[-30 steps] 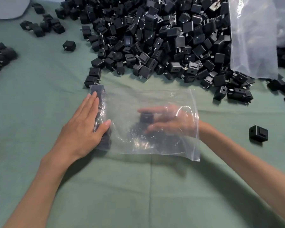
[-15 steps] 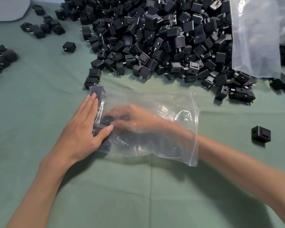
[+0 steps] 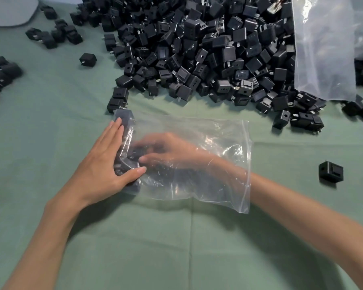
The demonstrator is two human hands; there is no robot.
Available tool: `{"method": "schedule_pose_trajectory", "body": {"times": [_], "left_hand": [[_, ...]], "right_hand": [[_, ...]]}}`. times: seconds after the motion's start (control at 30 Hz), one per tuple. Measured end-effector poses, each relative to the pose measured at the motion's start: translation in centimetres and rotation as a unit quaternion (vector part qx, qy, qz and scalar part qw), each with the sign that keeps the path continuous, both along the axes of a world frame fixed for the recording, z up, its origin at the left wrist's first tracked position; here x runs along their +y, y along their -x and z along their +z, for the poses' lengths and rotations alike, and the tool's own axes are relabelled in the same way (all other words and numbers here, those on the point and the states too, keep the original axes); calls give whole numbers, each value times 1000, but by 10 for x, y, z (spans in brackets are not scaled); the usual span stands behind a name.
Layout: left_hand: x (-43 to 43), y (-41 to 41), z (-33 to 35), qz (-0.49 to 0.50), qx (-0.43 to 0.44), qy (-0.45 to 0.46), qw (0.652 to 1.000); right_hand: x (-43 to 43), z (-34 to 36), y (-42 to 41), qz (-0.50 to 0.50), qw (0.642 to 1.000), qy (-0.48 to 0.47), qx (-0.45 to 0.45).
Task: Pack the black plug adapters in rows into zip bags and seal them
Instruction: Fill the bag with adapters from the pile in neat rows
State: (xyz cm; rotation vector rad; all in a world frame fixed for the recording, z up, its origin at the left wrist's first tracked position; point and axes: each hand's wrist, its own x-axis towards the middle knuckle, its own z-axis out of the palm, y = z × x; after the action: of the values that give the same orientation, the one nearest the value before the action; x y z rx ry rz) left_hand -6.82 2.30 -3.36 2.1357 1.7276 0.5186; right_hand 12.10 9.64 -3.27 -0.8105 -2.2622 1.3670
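Note:
A clear zip bag (image 3: 218,141) lies flat on the green cloth, its open mouth to the right. A row of black plug adapters (image 3: 124,120) stands along its closed left end. My left hand (image 3: 101,170) lies flat on that end from outside, fingers straight, pressing the adapters through the plastic. My right hand (image 3: 172,152) is deep inside the bag, and its blurred fingers and thumb pinch one black adapter (image 3: 137,153) against the row.
A big pile of loose adapters (image 3: 197,49) fills the far side. A large plastic sack (image 3: 323,49) lies at the top right. One adapter (image 3: 331,171) sits alone at the right, another (image 3: 88,59) at the far left, beside small clusters (image 3: 2,70).
My right hand has slid leftward through the bag, carrying the adapter from the bag's middle to the row at the left end. My left hand has stayed in place.

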Motion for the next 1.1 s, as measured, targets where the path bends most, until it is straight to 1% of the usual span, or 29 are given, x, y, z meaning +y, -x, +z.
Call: {"method": "schedule_pose_trajectory", "body": {"times": [0.1,0.17,0.23,0.27,0.37,0.4,0.47,0.5,0.6,0.7,0.73,0.77,0.8,0.83,0.87,0.9,0.93,1.0,1.1], "left_hand": [[3,9,1,-22,-67,42,997],[14,12,-4,-4,-158,87,984],[27,10,-7,66,-269,128,952],[32,7,-8,91,-309,134,937],[27,4,-9,124,-386,157,900],[23,5,-8,126,-393,155,897],[13,5,-7,78,-372,112,918],[10,4,-7,67,-370,96,922],[8,3,-8,66,-386,84,916],[10,3,-8,77,-385,86,916],[10,3,-8,78,-375,85,920],[9,4,-8,77,-341,79,933],[9,3,-8,77,-273,68,956],[10,2,-9,78,-173,53,980],[11,-1,-9,79,-70,38,994],[12,-5,-10,81,11,21,996],[11,-11,-9,82,67,7,994],[8,-22,-7,72,128,-7,989],[7,-25,-4,59,153,0,986]], "right_hand": [[2,-3,-1,7,1000,-24,-1],[3,-5,-2,6,1000,5,2],[3,-5,-3,-11,997,80,21],[3,-6,-4,-18,994,105,30],[4,-7,-3,-35,991,124,31],[4,-7,-2,-39,991,122,28],[5,-7,-1,-46,993,103,18],[5,-7,-1,-47,995,89,10],[5,-7,0,-51,997,61,2],[5,-8,-2,-64,996,54,10],[5,-9,-3,-66,996,53,12],[5,-8,-3,-67,996,51,12],[4,-8,-3,-68,996,50,11],[4,-7,-4,-69,996,51,11],[4,-7,-5,-70,996,54,13],[4,-5,-5,-68,996,56,16],[3,-4,-7,-64,996,54,20],[4,-2,-9,-49,998,38,18],[5,0,-15,-23,999,-17,-26]]}}
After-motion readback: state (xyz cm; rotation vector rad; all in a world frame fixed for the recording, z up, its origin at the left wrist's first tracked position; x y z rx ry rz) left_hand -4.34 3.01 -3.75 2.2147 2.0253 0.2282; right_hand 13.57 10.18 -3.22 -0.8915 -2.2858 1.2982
